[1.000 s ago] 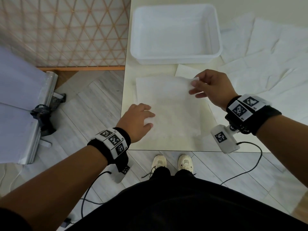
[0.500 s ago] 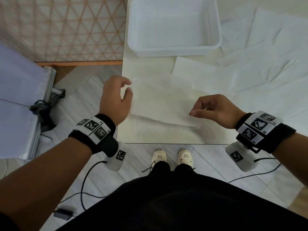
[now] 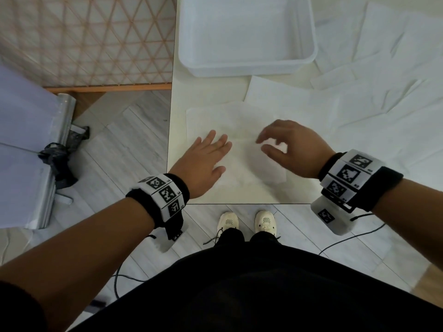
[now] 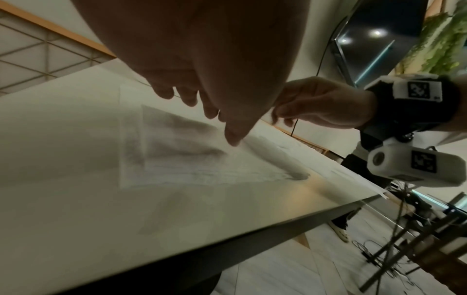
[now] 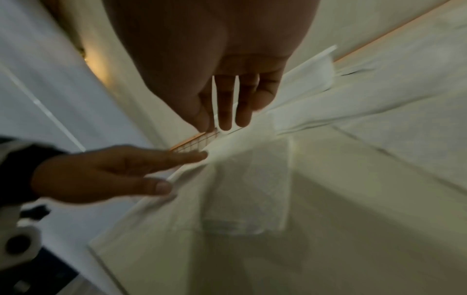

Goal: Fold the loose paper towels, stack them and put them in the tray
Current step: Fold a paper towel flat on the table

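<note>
Two hands work over one paper towel lying on the table, just nearer the person than the tray; the towel's near part looks doubled over, though the pale layers are hard to separate; the left hand lies palm-down on the towel's left part, its fingers straight and slightly spread, pressing the sheet flat; in the left wrist view the fingertips touch the paper; the right hand is over the towel's right part, its fingers loosely curved with thumb and forefinger apart, gripping nothing; whether they touch the sheet I cannot tell, since the hand is blurred; the tray, white plastic, stands at the far side of the towel with nothing visible inside; more loose paper towels lie unfolded and overlapping on the table to the right of the tray and the worked towel; left of the table a lattice screen stands on the wooden floor.
</note>
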The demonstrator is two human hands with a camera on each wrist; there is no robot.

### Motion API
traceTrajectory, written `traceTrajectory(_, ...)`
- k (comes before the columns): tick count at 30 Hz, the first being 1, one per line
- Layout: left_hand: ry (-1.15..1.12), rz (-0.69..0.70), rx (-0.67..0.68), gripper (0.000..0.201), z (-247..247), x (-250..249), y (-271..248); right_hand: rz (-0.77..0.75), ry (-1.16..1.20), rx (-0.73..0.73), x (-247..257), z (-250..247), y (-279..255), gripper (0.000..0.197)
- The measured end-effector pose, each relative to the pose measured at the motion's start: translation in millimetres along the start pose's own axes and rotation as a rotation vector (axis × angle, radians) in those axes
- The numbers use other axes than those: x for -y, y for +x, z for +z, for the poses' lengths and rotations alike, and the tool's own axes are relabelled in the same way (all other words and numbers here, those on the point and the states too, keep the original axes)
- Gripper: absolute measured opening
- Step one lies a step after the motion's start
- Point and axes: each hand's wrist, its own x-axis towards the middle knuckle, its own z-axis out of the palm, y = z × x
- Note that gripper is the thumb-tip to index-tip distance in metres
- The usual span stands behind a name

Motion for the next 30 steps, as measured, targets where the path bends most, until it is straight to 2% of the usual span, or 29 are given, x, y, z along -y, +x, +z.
traceTrajectory(2,-0.007,0.024,-0.002,0.058,1,-9,6,-0.101,-0.118,0.110,4,17,9,0.037)
traceTrajectory(5,0.012,-0.064,0.099,0.066,10,-16,14,-0.034,-0.301,0.341,11,43,11,0.058)
traceTrajectory(7,0.092,-0.095,0.144,0.069,18,-14,13,-0.005,-0.369,0.424,7,54,5,0.065)
traceTrajectory(15,0.226,-0.108,0.117,0.081,25,9,-3,-0.006,-0.375,0.337,-20,66,-10,0.089)
traceTrajectory(21,0.242,-0.203,0.130,0.088,18,27,-25,0.039,-0.376,0.356,-25,59,-16,0.097)
traceTrajectory(26,0.257,-0.202,0.147,0.093,17,29,-27,0.056,-0.359,0.379,-22,55,-14,0.102)
traceTrajectory(28,0.247,-0.184,0.104,0.097,11,25,-28,0.062,-0.360,0.375,-17,52,-12,0.106)
traceTrajectory(30,0.168,-0.168,-0.027,0.093,1,21,-25,0.076,-0.313,0.283,-9,47,-6,0.104)
